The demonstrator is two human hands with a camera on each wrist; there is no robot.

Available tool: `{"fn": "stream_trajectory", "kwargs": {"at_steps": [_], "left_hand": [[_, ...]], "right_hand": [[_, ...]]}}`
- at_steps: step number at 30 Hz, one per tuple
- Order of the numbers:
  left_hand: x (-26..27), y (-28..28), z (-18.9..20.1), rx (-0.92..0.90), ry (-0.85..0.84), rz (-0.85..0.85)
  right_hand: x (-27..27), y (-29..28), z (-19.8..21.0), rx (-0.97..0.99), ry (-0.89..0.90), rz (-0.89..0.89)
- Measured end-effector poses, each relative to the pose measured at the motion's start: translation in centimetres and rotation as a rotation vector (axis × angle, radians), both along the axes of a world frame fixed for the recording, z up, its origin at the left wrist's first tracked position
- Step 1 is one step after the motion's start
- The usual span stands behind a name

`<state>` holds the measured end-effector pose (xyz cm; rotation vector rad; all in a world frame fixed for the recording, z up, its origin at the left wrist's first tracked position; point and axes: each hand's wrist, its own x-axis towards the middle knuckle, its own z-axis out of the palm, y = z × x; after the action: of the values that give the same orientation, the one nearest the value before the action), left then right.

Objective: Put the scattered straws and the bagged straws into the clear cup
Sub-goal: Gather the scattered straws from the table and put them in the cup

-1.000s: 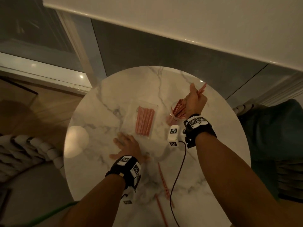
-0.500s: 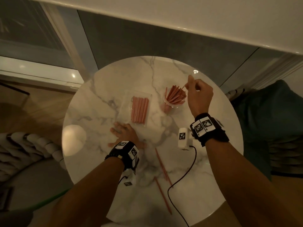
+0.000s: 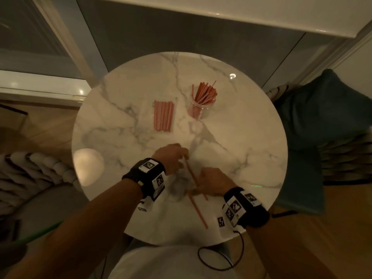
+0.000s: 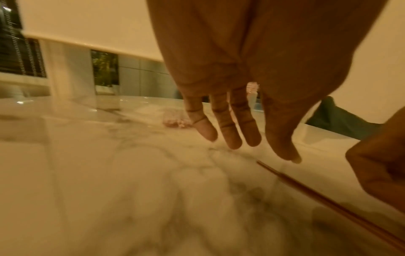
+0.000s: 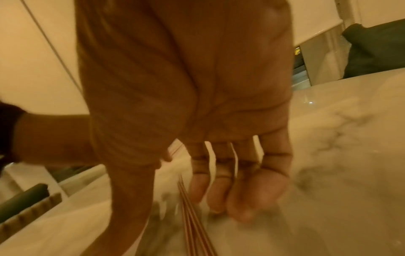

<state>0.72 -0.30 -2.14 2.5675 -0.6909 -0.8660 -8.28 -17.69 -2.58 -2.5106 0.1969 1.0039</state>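
Low over the marble table (image 3: 241,137), both hands (image 3: 171,158) loose-fingered, uncurled, beside the loose straws (image 3: 191,174), gripping nothing.

Dim warm light, motion-blurred, noisy wrist views.

In the head view the right hand (image 3: 214,183) covers the middle of the loose straws (image 3: 196,195), so any pinch by its fingers cannot be told. Both wrist views are blurred. Beyond the left hand's fingers (image 4: 234,124), the bagged straws (image 4: 175,119) are a smear and the cup (image 4: 252,90) is mostly hidden.
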Motion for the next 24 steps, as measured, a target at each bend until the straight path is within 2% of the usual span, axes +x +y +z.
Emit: {"fn": "stream_trajectory", "kwargs": {"at_steps": [3,7,14,21,24], "left_hand": [[-1.4,-1.3,-0.6,0.050,-0.032,-0.164],[-2.3,-2.2,-1.0,0.124,-0.137,-0.287],[-1.5,-1.8,-2.5,0.205,-0.240,-0.290],[-2.5,-0.5,-3.9,0.269,-0.396,-0.288],[-2.2,0.7,-4.5,0.300,-0.446,-0.340]], "right_hand": [[-2.3,0.5,-0.9,-0.070,0.051,0.047],[-3.2,0.3,-1.9,-0.060,-0.076,-0.027],[-1.4,-1.0,-2.0,-0.005,-0.159,-0.178],[-1.3,-1.8,-2.8,-0.059,-0.089,-0.204],[-1.5,-2.1,-3.0,-0.076,-0.055,-0.130]]}}
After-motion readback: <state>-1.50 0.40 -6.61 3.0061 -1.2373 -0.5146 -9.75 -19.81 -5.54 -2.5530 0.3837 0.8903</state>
